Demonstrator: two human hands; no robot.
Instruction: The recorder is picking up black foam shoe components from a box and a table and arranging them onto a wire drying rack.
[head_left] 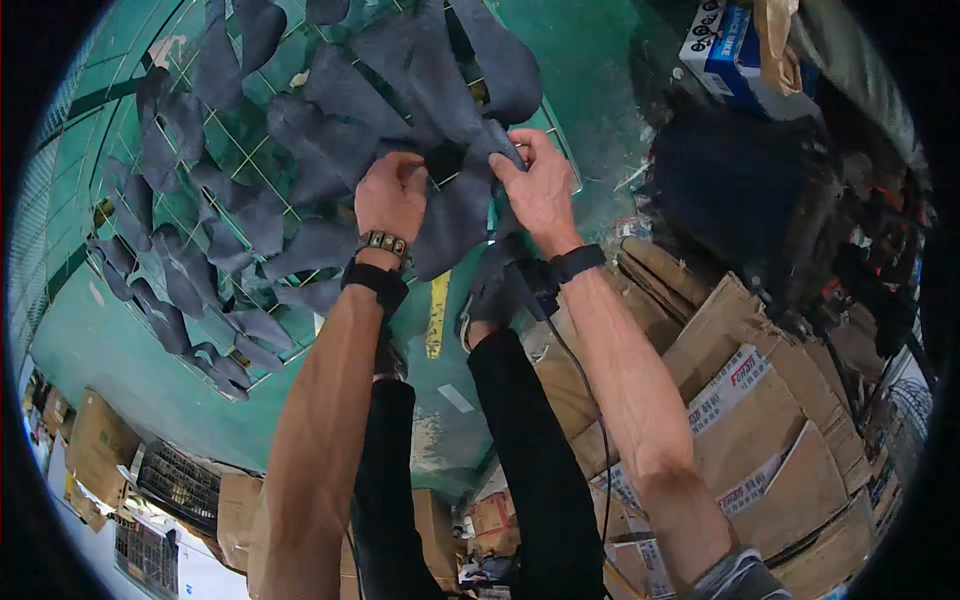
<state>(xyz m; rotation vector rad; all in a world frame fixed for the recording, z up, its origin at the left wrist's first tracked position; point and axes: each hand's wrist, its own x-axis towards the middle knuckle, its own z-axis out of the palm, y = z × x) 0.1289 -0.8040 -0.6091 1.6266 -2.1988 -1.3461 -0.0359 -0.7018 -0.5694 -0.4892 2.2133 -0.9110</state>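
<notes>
left hand (392, 196), right hand (540, 185), fingertips buried in grey piece (455, 215)

Green painted floor (560, 60), flattened brown cardboard boxes (760, 400) stacked at right, blue and white carton (722, 40) at top right, dark bundle (730, 190) beside it, yellow strip (436, 315) on the floor, black wire crates (180, 485) lower left, more cardboard boxes (95, 445) nearby.

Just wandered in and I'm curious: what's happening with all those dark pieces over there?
A person stands over a green floor where a wire grid rack lies covered with dark grey cut pieces of soft sheet material. Both hands grip one such piece at the rack's near edge: the left hand pinches its left side, the right hand its upper right edge. Flattened cardboard boxes are stacked to the person's right.
</notes>
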